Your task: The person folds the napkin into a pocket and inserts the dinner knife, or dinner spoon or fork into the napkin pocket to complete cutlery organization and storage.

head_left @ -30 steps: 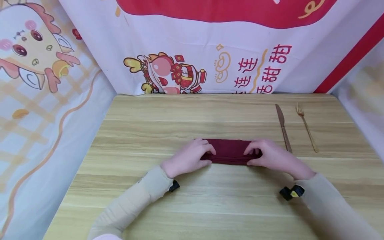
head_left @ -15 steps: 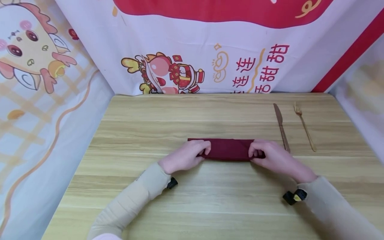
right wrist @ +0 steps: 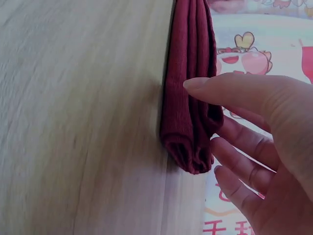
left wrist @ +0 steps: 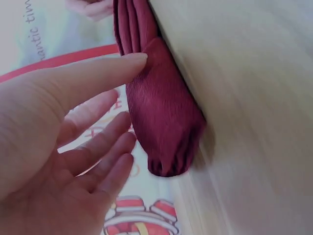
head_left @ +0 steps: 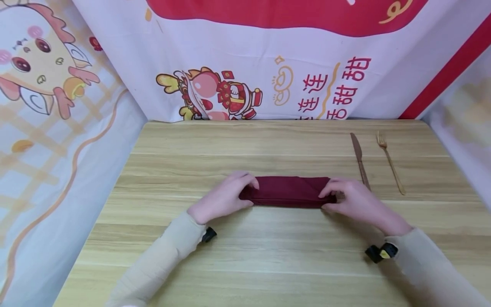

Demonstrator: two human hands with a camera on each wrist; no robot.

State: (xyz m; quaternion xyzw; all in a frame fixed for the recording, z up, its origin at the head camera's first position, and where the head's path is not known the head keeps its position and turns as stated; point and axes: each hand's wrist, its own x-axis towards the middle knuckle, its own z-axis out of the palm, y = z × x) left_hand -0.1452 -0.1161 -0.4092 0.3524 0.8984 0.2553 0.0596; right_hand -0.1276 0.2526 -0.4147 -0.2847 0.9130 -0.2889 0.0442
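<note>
Both ends of the folded cloth [head_left: 287, 191] on the table [head_left: 276, 260] are bracketed: left hand [head_left: 223, 196] and right hand [head_left: 360, 204] loosely spread, thumbs at the near side. Light, even pressure should square the puckered left end.

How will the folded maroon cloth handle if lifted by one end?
The folded maroon cloth is probably floppy: one end bunches into soft wrinkles in the left wrist view. It may unfold, since the right wrist view shows layered folds with no visible fastening. Rolling seems unlikely; it lies as a long, flattish strip.
</note>
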